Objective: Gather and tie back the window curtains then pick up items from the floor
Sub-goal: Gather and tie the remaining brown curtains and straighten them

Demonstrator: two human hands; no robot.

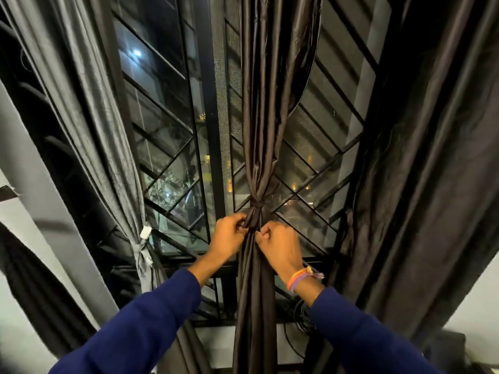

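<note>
A dark brown satin curtain (263, 103) hangs down the middle of the window, gathered into a narrow bundle with a knotted tie (257, 205) around it. My left hand (228, 236) pinches the fabric just below the knot on its left side. My right hand (279, 245), with coloured bands on the wrist, grips the same fabric from the right. A grey curtain (89, 117) on the left is bunched and tied (141, 249) low down. A second dark curtain (421, 171) hangs loose on the right. The floor is hidden.
Behind the curtains a black window frame with a diagonal metal grille (172, 163) shows a night street outside. A white wall (24, 306) lies at the lower left. Black cables (302, 317) hang below the sill near my right wrist.
</note>
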